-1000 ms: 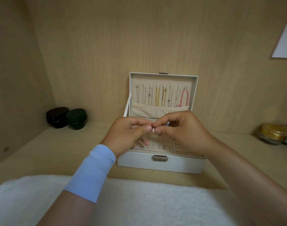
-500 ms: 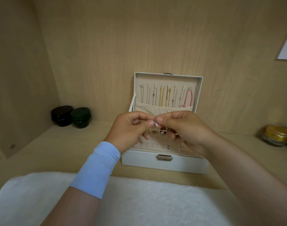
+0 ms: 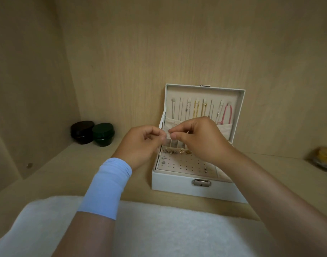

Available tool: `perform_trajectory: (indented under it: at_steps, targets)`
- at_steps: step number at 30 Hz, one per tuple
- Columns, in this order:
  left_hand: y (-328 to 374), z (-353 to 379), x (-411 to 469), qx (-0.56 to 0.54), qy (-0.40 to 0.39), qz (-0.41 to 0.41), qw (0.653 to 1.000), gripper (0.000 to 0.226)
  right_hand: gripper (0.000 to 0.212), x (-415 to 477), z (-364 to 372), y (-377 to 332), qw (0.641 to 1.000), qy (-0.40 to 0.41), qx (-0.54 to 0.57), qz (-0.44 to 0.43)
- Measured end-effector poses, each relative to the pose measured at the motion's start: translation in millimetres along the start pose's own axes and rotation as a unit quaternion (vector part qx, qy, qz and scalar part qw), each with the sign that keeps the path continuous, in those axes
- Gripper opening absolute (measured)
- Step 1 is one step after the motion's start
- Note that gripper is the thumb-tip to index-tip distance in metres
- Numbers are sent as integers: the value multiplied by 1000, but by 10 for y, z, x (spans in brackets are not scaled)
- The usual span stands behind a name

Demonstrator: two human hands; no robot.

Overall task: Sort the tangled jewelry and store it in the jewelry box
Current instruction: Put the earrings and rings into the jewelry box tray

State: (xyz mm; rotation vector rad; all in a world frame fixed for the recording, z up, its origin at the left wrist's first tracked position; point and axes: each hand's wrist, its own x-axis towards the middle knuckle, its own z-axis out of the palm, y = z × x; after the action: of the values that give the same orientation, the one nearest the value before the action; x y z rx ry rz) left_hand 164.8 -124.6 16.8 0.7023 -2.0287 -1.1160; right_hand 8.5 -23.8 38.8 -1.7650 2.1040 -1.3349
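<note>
Jewelry box (image 3: 177,184) on pale wooden shelf (image 3: 66,175)

1. Soft, warm, rather dim light fills the wooden niche (image 3: 177,43); the left wall (image 3: 29,89) sits darker than the back
2. Faint shadows gather under the jewelry box (image 3: 173,184) and round the two dark jars (image 3: 93,133)
3. Wide-angle distortion bows walls and shelf (image 3: 57,175) toward the borders
4. The white towel (image 3: 159,230) at the bottom and the gold jar (image 3: 325,160) at the right edge look smeared
5. The tiny piece (image 3: 169,134) pinched between left hand (image 3: 140,145) and right hand (image 3: 201,140) is too blurred to identify
</note>
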Motion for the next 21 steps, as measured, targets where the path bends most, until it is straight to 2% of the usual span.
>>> perform_trajectory:
  at_steps: [3,7,14,17,21]
  targets:
    - [-129,-55,10,143,-13,5,990,13,3,-53,52,88,993,-30,-116,13]
    - [-170,-19,13,197,-77,-2,977,12,12,-130,200,114,970,-58,-236,2]
    - [-163,2,26,228,-91,6,969,10,11,-125,287,136,954,-36,-296,-40]
    - [-167,3,30,227,-86,14,970,9,10,-121,268,130,944,-67,-316,-68]
    - [-157,22,21,227,-84,31,970,8,14,-106,168,138,959,-116,-254,-42]
